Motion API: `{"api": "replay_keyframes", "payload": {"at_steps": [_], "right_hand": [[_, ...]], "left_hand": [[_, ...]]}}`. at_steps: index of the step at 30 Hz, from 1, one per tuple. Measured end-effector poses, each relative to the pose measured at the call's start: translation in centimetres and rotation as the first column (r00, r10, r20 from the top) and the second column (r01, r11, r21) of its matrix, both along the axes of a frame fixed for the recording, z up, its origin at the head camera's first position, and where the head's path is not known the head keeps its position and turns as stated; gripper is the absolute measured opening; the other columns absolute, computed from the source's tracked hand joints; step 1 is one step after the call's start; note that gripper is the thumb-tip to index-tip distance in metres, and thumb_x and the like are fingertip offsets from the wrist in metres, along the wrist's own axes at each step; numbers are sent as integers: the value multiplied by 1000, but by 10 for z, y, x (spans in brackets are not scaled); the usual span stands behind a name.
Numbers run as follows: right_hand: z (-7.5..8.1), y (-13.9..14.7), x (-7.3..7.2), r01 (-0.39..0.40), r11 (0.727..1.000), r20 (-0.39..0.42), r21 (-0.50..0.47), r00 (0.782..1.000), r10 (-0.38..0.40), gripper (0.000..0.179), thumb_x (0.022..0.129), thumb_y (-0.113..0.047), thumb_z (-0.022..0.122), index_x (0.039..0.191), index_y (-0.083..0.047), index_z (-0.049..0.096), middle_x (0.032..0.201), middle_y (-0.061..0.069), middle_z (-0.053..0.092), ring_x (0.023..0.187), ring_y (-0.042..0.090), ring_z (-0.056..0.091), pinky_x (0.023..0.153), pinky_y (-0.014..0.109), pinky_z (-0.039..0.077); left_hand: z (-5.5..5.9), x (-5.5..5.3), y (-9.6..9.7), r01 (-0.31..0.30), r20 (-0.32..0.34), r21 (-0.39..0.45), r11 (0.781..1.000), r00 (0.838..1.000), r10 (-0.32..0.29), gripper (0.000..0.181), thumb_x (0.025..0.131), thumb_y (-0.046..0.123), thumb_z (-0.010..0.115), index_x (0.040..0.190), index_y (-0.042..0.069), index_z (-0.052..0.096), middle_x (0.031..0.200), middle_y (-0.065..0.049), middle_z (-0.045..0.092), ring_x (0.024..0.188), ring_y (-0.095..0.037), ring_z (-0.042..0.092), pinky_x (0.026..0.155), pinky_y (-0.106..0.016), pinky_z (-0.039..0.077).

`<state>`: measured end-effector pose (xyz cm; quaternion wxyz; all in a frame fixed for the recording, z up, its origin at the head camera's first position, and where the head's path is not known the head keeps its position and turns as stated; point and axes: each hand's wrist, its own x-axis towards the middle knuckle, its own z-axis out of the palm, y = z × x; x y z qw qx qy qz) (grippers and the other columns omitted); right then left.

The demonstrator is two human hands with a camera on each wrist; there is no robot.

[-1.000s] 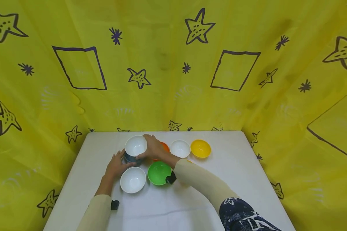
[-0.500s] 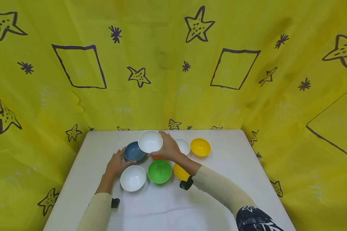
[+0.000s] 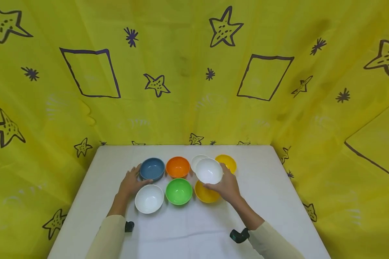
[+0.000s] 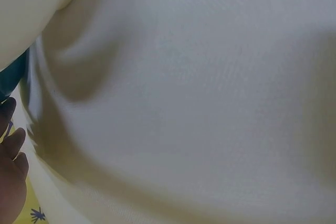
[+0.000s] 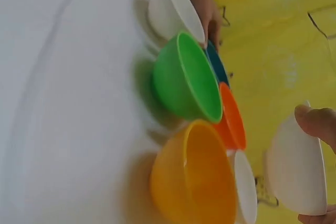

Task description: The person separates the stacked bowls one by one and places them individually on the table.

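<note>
My right hand [image 3: 227, 182] holds a white bowl [image 3: 209, 171] by its right side, thumb at the near edge. The bowl is raised over another white bowl [image 3: 197, 162] in the back row and partly hides it. In the right wrist view the held bowl [image 5: 296, 166] is tipped sideways in the picture, with fingertips at its rim. My left hand [image 3: 129, 185] rests against the left side of a blue bowl [image 3: 152, 168], its thumb and fingers spread. The left wrist view catches only some fingers [image 4: 13, 145] beside a sliver of the blue bowl [image 4: 11, 77].
An orange bowl [image 3: 178, 167] and a yellow bowl [image 3: 227, 162] stand in the back row. In front are a white bowl [image 3: 149, 199], a green bowl [image 3: 179, 191] and a darker yellow bowl [image 3: 206, 192]. The white-covered table [image 3: 188, 230] meets a yellow patterned curtain [image 3: 181, 115] behind.
My right hand has lifted the white bowl off the blue one and carried it rightward past the orange bowl. My left hand has stayed at the blue bowl.
</note>
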<state>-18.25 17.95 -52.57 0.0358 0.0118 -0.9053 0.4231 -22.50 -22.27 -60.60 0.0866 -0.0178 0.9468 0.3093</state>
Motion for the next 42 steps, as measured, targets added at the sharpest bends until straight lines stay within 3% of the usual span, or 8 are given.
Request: {"api": "replay_keyframes", "payload": {"at_steps": [6,15,24,29,37,42], "right_hand": [[-5,40,20,127,991,1,31,992,-127,99,70,-31,100,148,0,47,138,26,61,122,46,60,99,64,54],[-23,78,37,284,956,29,69,958,-287,101,71,-31,98,148,5,44,139,33,57,124,52,57,100,67,51],[-54,83,44,275,955,48,113,958,-282,100,71,-34,98,145,7,45,137,34,59,123,53,58,99,68,51],[-63,82,46,277,954,74,116,955,-286,100,72,-32,98,147,6,43,142,32,56,127,52,56,103,69,48],[-69,83,42,249,965,68,88,965,-255,107,75,-32,96,154,8,36,150,33,48,136,52,48,118,68,31],[-69,82,37,219,973,91,71,970,-225,113,83,-39,89,160,11,23,161,36,31,148,54,31,126,65,14]], "left_hand": [[3,0,0,-13,6,-13,1000,1000,13,111,88,63,77,165,1,26,165,-38,19,149,-64,13,114,-79,23],[-1,-5,4,10,1,1,1000,1000,-10,111,88,63,76,165,1,26,165,-37,20,149,-63,14,114,-78,23],[-1,-3,4,9,2,-7,1000,1000,-9,111,88,63,76,165,1,26,165,-37,21,149,-64,15,114,-78,23],[-1,-1,7,8,16,13,1000,1000,-9,111,88,64,75,165,1,24,165,-37,19,150,-63,13,115,-78,22],[3,-3,7,-5,37,55,998,999,3,113,89,59,77,167,2,17,167,-35,17,152,-59,13,118,-75,20],[10,-7,0,14,-1,68,998,1000,-14,108,97,56,69,166,-3,11,168,-30,21,154,-52,16,124,-67,15]]}}
